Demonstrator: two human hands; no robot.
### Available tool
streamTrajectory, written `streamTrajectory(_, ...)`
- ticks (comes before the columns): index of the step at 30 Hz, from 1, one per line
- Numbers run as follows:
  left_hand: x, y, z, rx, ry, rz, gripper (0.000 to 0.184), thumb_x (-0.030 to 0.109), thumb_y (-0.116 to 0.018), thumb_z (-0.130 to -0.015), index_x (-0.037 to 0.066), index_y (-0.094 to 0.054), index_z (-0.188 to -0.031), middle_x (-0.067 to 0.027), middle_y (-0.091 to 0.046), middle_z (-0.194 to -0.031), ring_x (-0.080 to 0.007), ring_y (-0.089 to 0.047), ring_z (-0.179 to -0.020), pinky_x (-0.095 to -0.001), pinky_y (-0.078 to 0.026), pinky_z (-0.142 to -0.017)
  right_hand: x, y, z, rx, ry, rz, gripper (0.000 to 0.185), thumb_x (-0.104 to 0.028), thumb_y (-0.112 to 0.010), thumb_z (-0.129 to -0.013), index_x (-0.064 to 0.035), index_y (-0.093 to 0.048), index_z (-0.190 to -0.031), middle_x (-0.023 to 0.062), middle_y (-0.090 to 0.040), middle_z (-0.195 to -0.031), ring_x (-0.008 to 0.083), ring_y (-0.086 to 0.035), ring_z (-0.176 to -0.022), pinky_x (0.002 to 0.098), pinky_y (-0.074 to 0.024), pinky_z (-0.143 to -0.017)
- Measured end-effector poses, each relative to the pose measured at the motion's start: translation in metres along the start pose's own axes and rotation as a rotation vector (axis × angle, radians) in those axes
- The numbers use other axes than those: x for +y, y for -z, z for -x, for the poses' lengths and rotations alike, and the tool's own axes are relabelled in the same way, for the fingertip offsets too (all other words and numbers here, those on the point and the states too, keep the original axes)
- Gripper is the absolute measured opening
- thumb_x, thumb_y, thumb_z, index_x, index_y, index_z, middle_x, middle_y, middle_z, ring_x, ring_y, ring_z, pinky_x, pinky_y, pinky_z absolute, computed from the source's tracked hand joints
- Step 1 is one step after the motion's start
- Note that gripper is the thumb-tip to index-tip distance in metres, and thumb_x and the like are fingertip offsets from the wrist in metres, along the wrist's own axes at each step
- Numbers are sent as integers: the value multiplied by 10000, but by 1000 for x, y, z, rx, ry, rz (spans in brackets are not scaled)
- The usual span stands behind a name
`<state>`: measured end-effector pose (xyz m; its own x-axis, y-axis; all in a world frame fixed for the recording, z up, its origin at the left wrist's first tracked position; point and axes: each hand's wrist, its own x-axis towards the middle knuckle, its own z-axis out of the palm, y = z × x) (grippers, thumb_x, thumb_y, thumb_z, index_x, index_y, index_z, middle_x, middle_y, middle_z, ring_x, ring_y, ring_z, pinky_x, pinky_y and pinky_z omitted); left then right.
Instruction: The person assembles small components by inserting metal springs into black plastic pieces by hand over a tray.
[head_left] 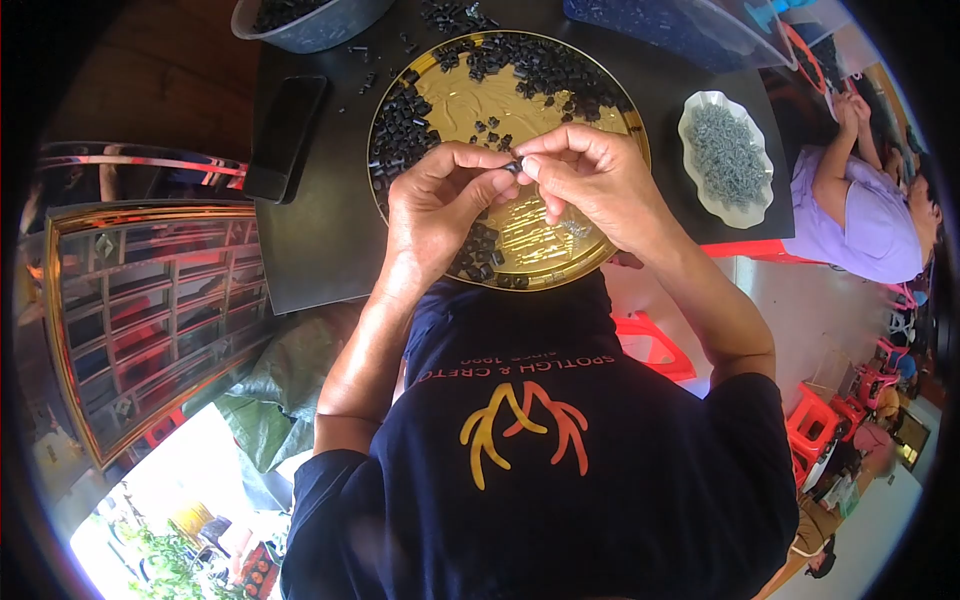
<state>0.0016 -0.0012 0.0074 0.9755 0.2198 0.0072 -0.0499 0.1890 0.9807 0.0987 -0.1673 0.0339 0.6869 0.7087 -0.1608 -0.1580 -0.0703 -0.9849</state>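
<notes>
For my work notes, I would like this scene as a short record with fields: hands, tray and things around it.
Left hand: pinching a small black piece
Right hand: fingertips meeting the left's; exact grip unclear
Tray: round, gold-coloured, black pieces mostly near its edge
Dish: white, wavy rim, holding grey pieces
Phone: lying left of tray
</notes>
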Motion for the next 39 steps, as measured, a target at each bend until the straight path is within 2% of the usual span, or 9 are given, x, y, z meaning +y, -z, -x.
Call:
streamTrajectory(13, 7, -8, 4, -5, 3, -75, 133, -25, -647, -891, -27, -655, -1024, -103, -687, -902, -154, -675, -832, -269, -558, -760, -12, 9, 6, -58, -60, 157, 153, -96, -643, -910, 52, -624, -944, 54, -659, -800, 70, -593, -612, 221, -496, -547)
streamTrajectory(16, 8, -8, 3, -19, 0, -102, 121, -33, -645, -891, -36, -656, -1012, -102, -686, -913, -149, -677, -847, -261, -564, -768, -7, 6, 5, -11, 38, 263, 124, -73, -666, -863, 32, -611, -900, 60, -653, -770, 106, -613, -611, 253, -507, -553)
streamTrajectory(19, 4, -6, 1, -29, 12, -100, 115, -40, -635, -897, -44, -654, -1011, -97, -690, -932, -141, -681, -869, -247, -578, -772, 2, 1, 4, 98, 417, 593, 117, -53, -679, -813, 8, -596, -869, 96, -639, -743, 180, -648, -623, 300, -521, -572)
streamTrajectory(20, 4, -7, 1, -22, 28, -81, 113, -39, -634, -899, -42, -656, -1010, -98, -691, -925, -141, -681, -864, -248, -577, -770, 3, -1, 4, 129, 485, 635, 135, -45, -689, -778, -5, -576, -842, 134, -623, -739, 244, -666, -650, 333, -527, -580)
streamTrajectory(23, 6, -12, -1, 6, 50, -56, 126, -26, -657, -887, -35, -661, -1012, -105, -701, -900, -139, -678, -824, -256, -567, -747, 6, -3, 4, 199, 605, 800, 139, -45, -687, -777, -6, -566, -834, 141, -620, -745, 267, -669, -657, 348, -530, -579)
streamTrajectory(26, 6, -13, -5, -1, 62, -59, 138, -11, -670, -883, -30, -663, -1019, -109, -707, -893, -142, -680, -805, -257, -562, -742, 2, 2, 3, 175, 560, 820, 133, -50, -692, -790, 8, -584, -842, 132, -636, -744, 229, -674, -649, 330, -530, -577)
streamTrajectory(30, 7, -13, -13, -57, 48, -38, 111, -13, -646, -903, -49, -655, -1007, -103, -701, -875, -135, -679, -805, -250, -555, -739, -13, 12, 4, 56, 263, 535, 38, 3, -642, -870, 28, -622, -892, 5, -616, -740, 46, -585, -653, 216, -478, -553)
streamTrajectory(33, 7, -14, -14, -71, 33, -55, 131, -8, -653, -898, -42, -654, -1024, -112, -708, -887, -150, -688, -813, -262, -562, -744, -23, 14, 8, 9, 74, 353, 35, 6, -639, -866, 33, -621, -879, 18, -616, -728, 55, -586, -624, 218, -481, -552)
streamTrajectory(39, 3, -20, -17, -21, 42, -108, 120, 16, -686, -880, -35, -657, -985, -87, -707, -841, -114, -675, -801, -237, -543, -709, -16, 18, 0, 8, 57, 430, 39, 5, -634, -861, 32, -618, -882, 26, -617, -715, 61, -590, -600, 217, -481, -541)
